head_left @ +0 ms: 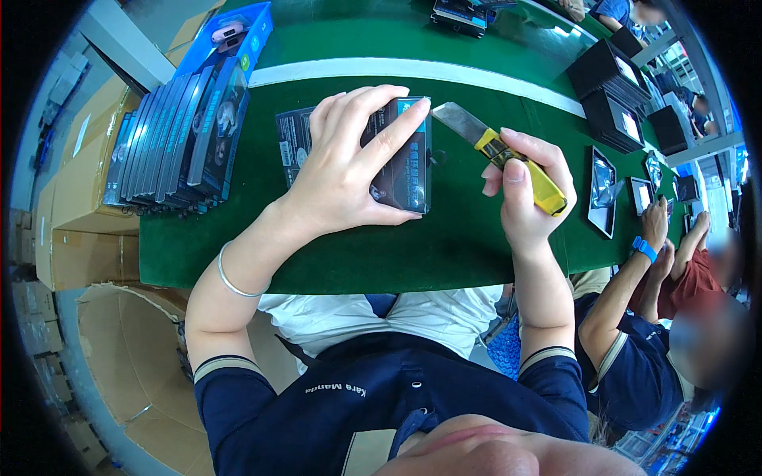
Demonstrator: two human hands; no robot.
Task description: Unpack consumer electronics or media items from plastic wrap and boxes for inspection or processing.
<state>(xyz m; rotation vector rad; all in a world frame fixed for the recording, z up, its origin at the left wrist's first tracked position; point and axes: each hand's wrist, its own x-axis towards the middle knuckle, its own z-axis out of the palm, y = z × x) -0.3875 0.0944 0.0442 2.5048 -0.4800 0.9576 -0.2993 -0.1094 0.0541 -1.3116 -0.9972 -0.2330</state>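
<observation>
My left hand (341, 151) spans a dark printed box (414, 163) on the green table, its fingers spread over the top and its thumb along the near edge. Another dark box (295, 143) shows partly from under that hand, at its left. In my right hand (530, 182) is a yellow utility knife (508, 159), gripped by the handle. Its wide blade (459, 120) is out and points up and left, close to the box's right side without visibly touching it. The box's middle is hidden by my left hand.
A row of similar dark boxes (171, 143) stands at the table's left edge, beside a blue bin (258, 40). Large cardboard cartons (87, 198) are on the left. Black trays (611, 119) are stacked at the right, where a co-worker's hand (655, 222) is busy.
</observation>
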